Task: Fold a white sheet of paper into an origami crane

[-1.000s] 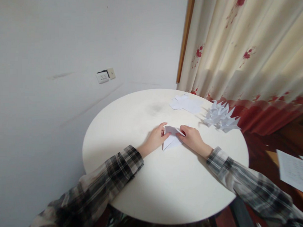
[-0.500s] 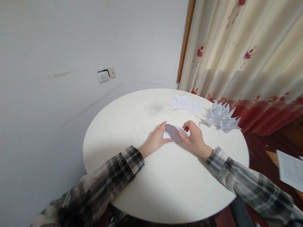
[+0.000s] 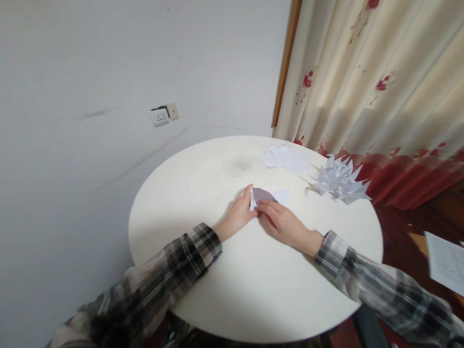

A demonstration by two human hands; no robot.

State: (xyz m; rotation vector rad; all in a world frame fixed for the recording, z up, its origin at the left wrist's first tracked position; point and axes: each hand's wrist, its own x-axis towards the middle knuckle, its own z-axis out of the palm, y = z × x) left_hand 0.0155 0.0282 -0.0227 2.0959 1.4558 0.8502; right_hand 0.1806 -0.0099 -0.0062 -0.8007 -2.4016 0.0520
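Observation:
A partly folded sheet of white paper (image 3: 265,194) is between my hands near the middle of the round table. My left hand (image 3: 238,215) grips its left side, with the thumb along the lower edge and a fingertip at the top corner. From the right, my right hand (image 3: 281,221) reaches across the sheet, its fingers together on the lower part of the paper near my left thumb. These fingers hide part of the fold. The paper's right corner sticks out beyond the hand.
The white round table (image 3: 193,183) stands by the wall. Loose paper pieces (image 3: 288,159) lie at its back. Several pointed folded paper shapes (image 3: 340,180) are heaped at the back right. A printed sheet (image 3: 447,263) lies lower at far right. A curtain (image 3: 357,82) hangs behind.
My right hand has moved down and left across the paper, its fingers now close to my left thumb. The sheet's right corner shows more. My left hand has stayed at the left side.

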